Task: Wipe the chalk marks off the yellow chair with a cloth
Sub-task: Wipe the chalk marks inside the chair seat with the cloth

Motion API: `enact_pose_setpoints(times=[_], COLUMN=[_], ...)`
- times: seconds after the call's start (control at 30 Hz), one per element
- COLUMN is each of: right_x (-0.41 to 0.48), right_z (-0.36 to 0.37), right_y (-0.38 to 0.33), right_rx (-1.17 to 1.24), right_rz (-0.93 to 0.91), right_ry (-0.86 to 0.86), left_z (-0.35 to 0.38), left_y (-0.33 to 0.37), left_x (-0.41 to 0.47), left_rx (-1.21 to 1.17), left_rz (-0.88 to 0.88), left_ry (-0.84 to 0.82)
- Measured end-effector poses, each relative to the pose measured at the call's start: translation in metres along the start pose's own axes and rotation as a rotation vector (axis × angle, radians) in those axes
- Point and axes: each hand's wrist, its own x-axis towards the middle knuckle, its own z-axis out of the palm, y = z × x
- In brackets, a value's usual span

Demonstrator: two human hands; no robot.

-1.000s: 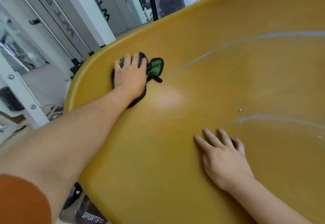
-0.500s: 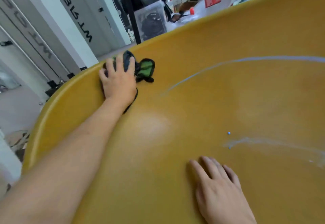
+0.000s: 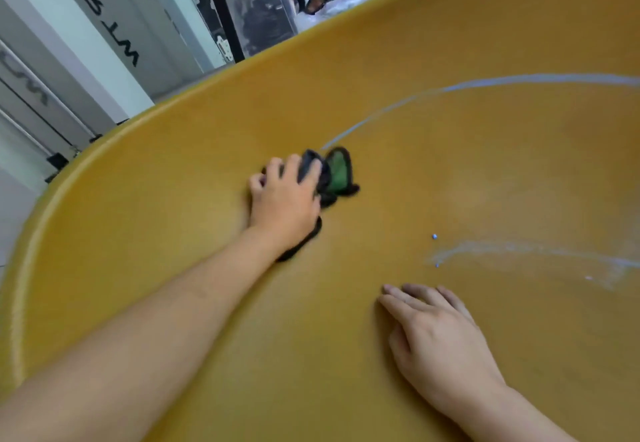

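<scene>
Left hand [image 3: 284, 199] sits near the middle of the frame, palm down, fingers curled over a bunched dark cloth [image 3: 332, 173] with a green patch, pressing it against the yellow chair [image 3: 173, 199]. From where I watch, the cloth pokes out past the fingertips toward the upper right, and a dark strip of it trails out under the wrist. I see the cloth's far end just touching the lower tip of a long pale chalk line [image 3: 485, 84] that curves from mid-frame up to the right edge. A second chalk smear [image 3: 526, 251], broader and fainter, lies at the right of the frame, well apart from the cloth, with a couple of tiny pale specks beside its left end. Right hand [image 3: 440, 341] rests in the lower right, flat and spread on the chair surface, fingers together and pointing up-left, holding nothing; its fingertips lie near the second smear but not on it. Beyond the chair's curved rim, in the upper part of the frame, I make out a clear plastic bin [image 3: 259, 15] with dark contents and white panels [image 3: 104, 25] carrying black lettering.
</scene>
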Motion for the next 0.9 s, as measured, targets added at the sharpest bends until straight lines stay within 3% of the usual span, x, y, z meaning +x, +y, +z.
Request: enact_pose_setpoints(times=[0.1,0.17,0.3,0.37,0.4,0.43,0.57,0.63,0.7,0.8,0.9], right_x=[-0.003,-0.005,-0.006,-0.005,-0.005,-0.003,0.003,-0.001,-0.008,-0.008,-0.006], right_z=[-0.005,-0.003,0.002,0.001,-0.001,-0.003,-0.010,-0.008,0.000,0.006,0.006], right_y=[0.001,0.001,0.001,0.002,0.003,0.004,0.006,0.000,-0.004,-0.004,-0.004], right_rx=[0.039,0.046,0.083,0.083,0.094,0.107,0.059,-0.012,-0.040,-0.078,-0.095], right_rz=[0.035,0.048,0.030,0.048,0.079,0.118,0.252,0.171,0.074,0.039,0.034], right_ry=[-0.040,-0.034,0.009,0.049,0.075,0.100,0.089,0.040,-0.003,-0.034,0.001], left_z=[0.014,0.009,-0.019,-0.019,-0.013,-0.004,0.013,0.005,-0.003,-0.033,-0.025], left_y=[0.033,-0.001,-0.080,-0.062,-0.042,-0.019,0.048,0.028,-0.018,-0.076,-0.046], left_x=[-0.051,-0.011,0.072,0.072,0.060,0.040,-0.059,-0.044,0.007,0.081,0.097], left_rx=[-0.068,0.060,0.111,0.056,0.020,-0.027,-0.225,-0.112,0.070,0.065,-0.038], left_rz=[0.547,0.653,0.020,-0.184,-0.199,-0.121,0.462,0.547,0.355,0.008,-0.260], left_ry=[-0.209,-0.056,0.165,0.201,0.163,0.107,-0.228,-0.188,-0.068,0.104,0.221])
